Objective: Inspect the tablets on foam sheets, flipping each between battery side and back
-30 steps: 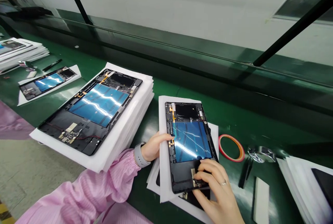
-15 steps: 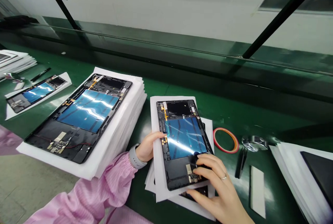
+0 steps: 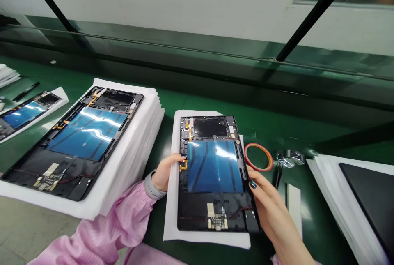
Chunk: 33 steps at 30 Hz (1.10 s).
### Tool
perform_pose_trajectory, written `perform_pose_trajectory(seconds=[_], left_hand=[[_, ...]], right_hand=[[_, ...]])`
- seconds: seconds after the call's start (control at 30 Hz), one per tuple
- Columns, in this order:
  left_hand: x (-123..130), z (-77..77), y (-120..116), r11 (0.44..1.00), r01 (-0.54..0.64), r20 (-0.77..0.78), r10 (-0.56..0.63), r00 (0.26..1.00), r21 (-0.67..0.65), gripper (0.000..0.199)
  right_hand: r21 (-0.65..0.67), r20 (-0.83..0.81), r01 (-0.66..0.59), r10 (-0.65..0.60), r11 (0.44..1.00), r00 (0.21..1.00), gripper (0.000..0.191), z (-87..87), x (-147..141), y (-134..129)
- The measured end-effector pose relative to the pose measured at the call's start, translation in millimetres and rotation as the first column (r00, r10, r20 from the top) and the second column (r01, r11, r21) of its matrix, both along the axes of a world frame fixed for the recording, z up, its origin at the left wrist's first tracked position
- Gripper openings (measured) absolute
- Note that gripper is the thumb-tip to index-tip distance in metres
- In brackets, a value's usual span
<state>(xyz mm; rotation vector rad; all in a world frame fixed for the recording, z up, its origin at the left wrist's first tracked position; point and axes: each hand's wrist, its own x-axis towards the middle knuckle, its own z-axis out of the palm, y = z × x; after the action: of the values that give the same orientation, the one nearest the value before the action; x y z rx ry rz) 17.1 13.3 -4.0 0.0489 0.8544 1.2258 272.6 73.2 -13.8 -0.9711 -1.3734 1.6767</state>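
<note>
Green bench point(image 3: 326, 224) under everything. Thick paper stack point(image 3: 132, 150) on the person's left, with a second open tablet point(image 3: 30, 158) lying on top; lower paper pile point(image 3: 341, 199) on the right.

Open tablet point(image 3: 193, 205), insides up, lies between the two piles, over white sheets point(image 3: 171, 215). Whether it is raised off them: cannot tell. Looks thin, flat, fairly light for its size; frame probably stiff, though the wide shell could flex if gripped at one corner. Smooth edges, likely a bit slippery; loose paper beneath may slide too.

Left hand point(image 3: 164, 172): pinching the left edge near mid-height, thumb over the rim, fingers hidden below, perhaps with paper caught in the grip. Right hand point(image 3: 273, 211): pinching the opposite rim slightly lower, thumb on the edge, other fingers partly hidden behind.

Best hold, in my judgement: both long side rims, about the middle, weight shared, kept level. Blue panel point(image 3: 212, 166), likely the battery, should not be pressed or bent. Small circuit board point(image 3: 218, 220) near the lower end looks delicate. Orange ribbon point(image 3: 184, 165) sits close to the left thumb; easily creased. Thin red wires point(image 3: 235, 213) could snag on a fingertip.
</note>
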Motion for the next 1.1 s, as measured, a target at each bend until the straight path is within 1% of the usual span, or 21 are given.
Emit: perform_pose_trajectory(seconds=[0.07, 0.2, 0.33, 0.5, 0.67, 0.8, 0.87, 0.93, 1.0, 1.03, 1.1], left_hand=[[0.4, 0.7, 0.2, 1.0, 0.011, 0.023, -0.011, 1.0, 0.015, 0.015], [0.6, 1.4, 0.9, 0.999, 0.028, 0.043, -0.03, 0.999, 0.043, 0.023], [0.3, -0.8, 1.3, 0.998, 0.015, 0.092, -0.02, 0.996, 0.055, 0.026], [1.2, -0.8, 1.6, 0.997, -0.033, 0.122, 0.025, 0.992, 0.067, 0.027], [2.7, 2.0, 0.9, 0.997, 0.007, 0.128, -0.016, 0.992, 0.073, 0.034], [3.4, 1.5, 1.4, 0.993, -0.01, 0.113, -0.004, 0.994, 0.119, 0.035], [3.3, 0.4, 2.1, 0.989, 0.008, 0.115, -0.025, 0.993, 0.148, 0.039], [3.2, -0.7, 2.7, 0.986, 0.023, 0.115, -0.042, 0.993, 0.167, 0.044], [3.3, -1.8, 3.1, 0.985, 0.023, 0.102, -0.04, 0.994, 0.169, 0.045], [3.4, -2.3, 3.2, 0.986, 0.023, 0.095, -0.04, 0.995, 0.167, 0.045], [3.7, -3.2, 3.0, 0.985, 0.031, 0.085, -0.046, 0.995, 0.17, 0.046]], right_hand=[[-0.027, -0.004, -0.007, 0.007, 1.0, 1.0, 0.019, 0.3, -0.5, -1.5], [-0.003, 0.032, 0.028, -0.028, 1.0, 0.999, 0.018, -1.1, 2.8, -1.6], [-0.003, 0.023, 0.014, -0.014, 1.0, 1.0, 0.017, -1.9, 4.3, -0.9], [-0.085, 0.027, 0.027, -0.024, 0.996, 0.999, 0.018, -0.2, 3.2, -1.6], [-0.154, -0.05, -0.01, 0.002, 0.988, 0.999, 0.014, 8.3, -0.3, -2.9], [-0.242, -0.093, -0.056, 0.034, 0.969, 0.995, 0.015, 8.4, 0.8, -3.1], [-0.281, -0.106, -0.058, 0.029, 0.958, 0.994, 0.024, 6.1, 2.2, -3.0], [-0.311, -0.116, -0.054, 0.018, 0.949, 0.993, 0.047, 5.8, 2.0, -3.2], [-0.336, -0.118, -0.036, -0.004, 0.941, 0.993, 0.071, 9.9, -0.5, -4.2], [-0.354, -0.107, -0.018, -0.022, 0.935, 0.994, 0.078, 13.3, -2.3, -5.0], [-0.401, -0.061, 0.027, -0.056, 0.916, 0.997, 0.081, 20.9, -6.2, -6.8]])
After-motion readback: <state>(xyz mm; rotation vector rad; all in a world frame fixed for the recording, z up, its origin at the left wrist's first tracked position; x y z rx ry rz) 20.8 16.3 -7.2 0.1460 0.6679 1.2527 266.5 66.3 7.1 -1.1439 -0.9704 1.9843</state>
